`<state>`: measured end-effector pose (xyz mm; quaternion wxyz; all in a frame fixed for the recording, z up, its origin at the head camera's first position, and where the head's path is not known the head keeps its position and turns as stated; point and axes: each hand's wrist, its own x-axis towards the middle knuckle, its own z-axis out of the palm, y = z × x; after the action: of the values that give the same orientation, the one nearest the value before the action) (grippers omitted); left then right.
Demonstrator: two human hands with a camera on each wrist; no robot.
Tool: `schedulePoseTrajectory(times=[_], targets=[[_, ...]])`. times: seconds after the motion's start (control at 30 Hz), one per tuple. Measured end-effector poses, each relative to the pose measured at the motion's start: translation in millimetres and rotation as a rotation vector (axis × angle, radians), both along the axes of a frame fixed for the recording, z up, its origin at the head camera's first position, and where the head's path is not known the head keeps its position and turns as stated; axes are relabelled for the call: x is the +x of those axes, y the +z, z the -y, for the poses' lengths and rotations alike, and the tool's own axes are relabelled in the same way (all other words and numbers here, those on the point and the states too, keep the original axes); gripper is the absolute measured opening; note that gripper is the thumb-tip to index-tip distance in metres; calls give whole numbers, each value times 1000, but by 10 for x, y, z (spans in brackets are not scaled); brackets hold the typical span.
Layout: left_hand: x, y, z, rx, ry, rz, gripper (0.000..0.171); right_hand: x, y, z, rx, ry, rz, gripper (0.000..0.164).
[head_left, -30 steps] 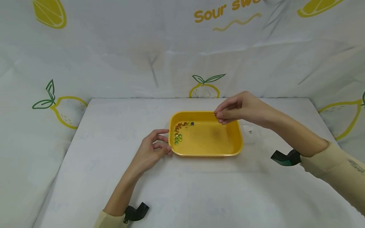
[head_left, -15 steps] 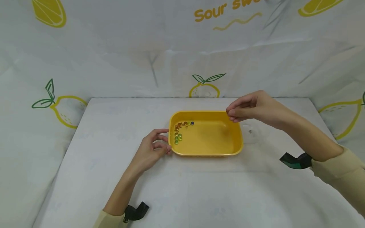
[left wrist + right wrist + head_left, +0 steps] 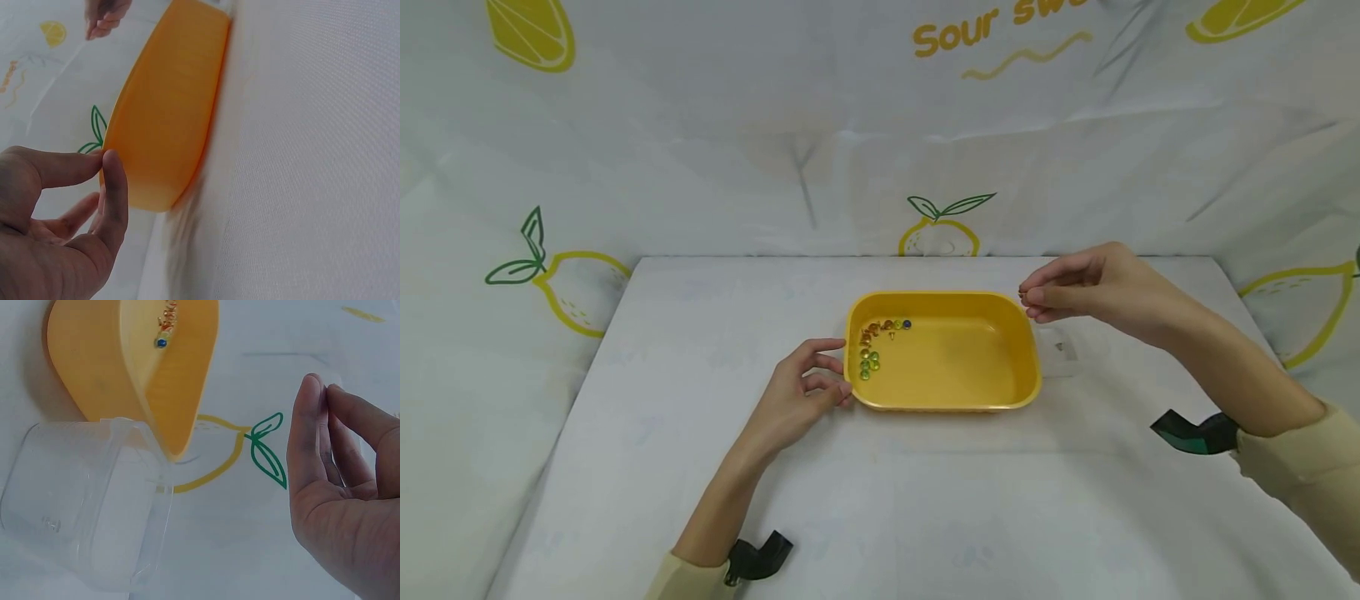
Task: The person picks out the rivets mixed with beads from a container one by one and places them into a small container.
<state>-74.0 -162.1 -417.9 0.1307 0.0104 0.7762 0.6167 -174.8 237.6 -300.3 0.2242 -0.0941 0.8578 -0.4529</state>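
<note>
My left hand [image 3: 797, 396] steadies the yellow tray [image 3: 943, 409] at its left end. Up close in the left wrist view, thumb and a finger pinch the tray's rim [image 3: 115, 119]. Inside the tray, along the left and back walls, lie several small thumbtacks [image 3: 866, 340] with amber, green and blue heads. My right hand [image 3: 1086, 283] hovers beyond the tray's back right corner, pinching a tiny dark amber thumbtack [image 3: 1022, 294] between thumb and fingertips. In the right wrist view the fingertips hide most of it.
A clear plastic box [image 3: 81, 500] stands close against the tray's right end, with a small item inside. The white table [image 3: 880, 508] meets a white cloth backdrop [image 3: 722, 167] printed with lemons at its back edge.
My right hand has moved rightward from over the tray to past its back right corner, still pinching the thumbtack. The left hand and tray have stayed put.
</note>
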Motion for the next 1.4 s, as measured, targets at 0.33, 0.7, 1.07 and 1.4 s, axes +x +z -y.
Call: schedulePoseTrajectory(times=[0.33, 0.7, 1.07, 1.4], targets=[[-3, 7, -2, 7, 7, 14, 61, 11, -82, -144, -3, -34, 13, 36], [5, 4, -1, 4, 10, 18, 61, 14, -193, -291, -19, -58, 19, 35], [6, 8, -6, 8, 16, 28, 62, -35, -337, -417, -10, -58, 28, 35], [1, 8, -5, 15, 17, 37, 62, -11, -401, -542, 32, -113, 41, 42]])
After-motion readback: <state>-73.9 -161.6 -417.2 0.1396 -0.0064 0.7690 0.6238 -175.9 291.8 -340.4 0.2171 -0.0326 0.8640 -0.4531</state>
